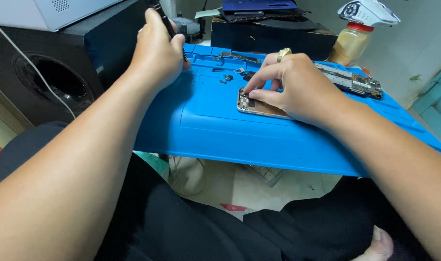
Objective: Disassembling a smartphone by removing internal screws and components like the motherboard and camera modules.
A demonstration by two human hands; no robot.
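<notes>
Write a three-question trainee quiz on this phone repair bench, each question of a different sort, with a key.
1. True or false: the right hand rests its fingertips on the opened silver-framed phone body lying on the blue silicone work mat.
2. What does the left hand grip? A) a slim black screwdriver-like tool B) a pair of scissors C) a cloth
3. Fill in: the bare green-and-silver circuit board lies on the mat to the ____ of the right hand.

Key: 1 true; 2 A; 3 right
</notes>
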